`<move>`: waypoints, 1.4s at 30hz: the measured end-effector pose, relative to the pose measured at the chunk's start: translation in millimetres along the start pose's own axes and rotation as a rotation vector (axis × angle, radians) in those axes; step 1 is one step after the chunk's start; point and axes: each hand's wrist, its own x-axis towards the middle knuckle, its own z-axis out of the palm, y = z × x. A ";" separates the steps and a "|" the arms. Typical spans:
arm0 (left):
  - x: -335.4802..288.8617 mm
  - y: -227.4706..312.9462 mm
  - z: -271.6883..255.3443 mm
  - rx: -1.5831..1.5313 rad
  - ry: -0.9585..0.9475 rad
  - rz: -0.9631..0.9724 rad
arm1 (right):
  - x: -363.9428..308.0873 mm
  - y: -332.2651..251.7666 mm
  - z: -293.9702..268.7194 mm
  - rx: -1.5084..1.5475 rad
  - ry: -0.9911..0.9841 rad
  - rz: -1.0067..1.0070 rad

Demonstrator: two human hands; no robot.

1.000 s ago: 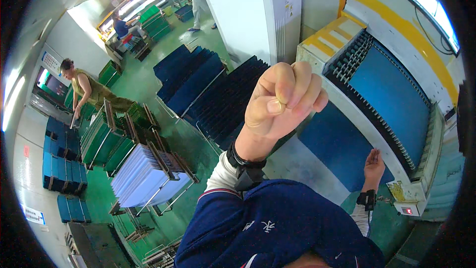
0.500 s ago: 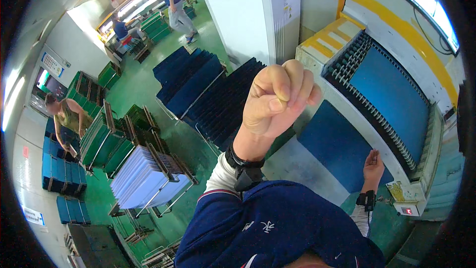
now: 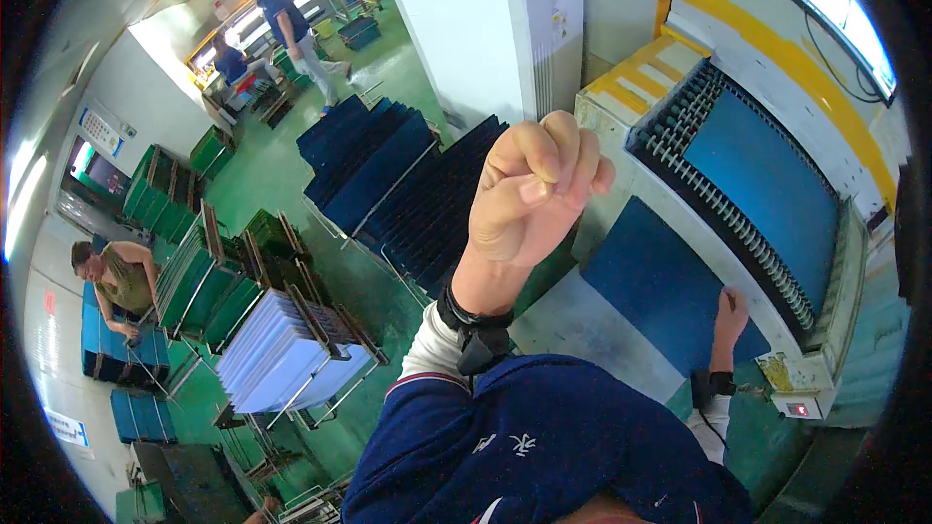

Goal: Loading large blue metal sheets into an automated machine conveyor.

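Note:
A dark blue panel (image 3: 670, 277) lies sloping over a pale flat surface (image 3: 597, 330), beside a roller machine (image 3: 748, 209). At the panel's right edge, my right hand (image 3: 730, 315) has its fingers drawn together on the sheet. My left hand (image 3: 539, 189) is raised mid-view, left of the panel's upper corner. Its thumb presses against the curled forefinger, and the other fingers are bent; whatever lies in that pinch, if anything, cannot be made out. Another blue panel (image 3: 762, 184) rests on the machine's rollers.
Racks of dark blue panels (image 3: 374, 160) stand ahead, left of a white pillar (image 3: 466, 29). Farther left are a rack of white sheets (image 3: 282, 364) and green racks (image 3: 199, 281). One person (image 3: 126, 277) bends by the left wall; another (image 3: 286, 24) walks at the back.
My right hand's fingers have turned inward onto the panel's edge. My left hand shifts slightly left and up, still pinched. The person at the back walks leftward.

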 end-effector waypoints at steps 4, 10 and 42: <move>-2.2 4.9 2.5 -0.056 0.013 -0.029 | -3.0 -16.7 17.2 -0.418 -0.016 -0.226; -2.0 7.2 4.3 -0.121 -0.062 -0.046 | -4.7 -4.5 26.0 -0.557 -0.085 -0.138; -8.6 -5.5 102.0 -0.400 -0.366 0.069 | 1.4 -35.7 18.0 -0.741 -0.034 -0.202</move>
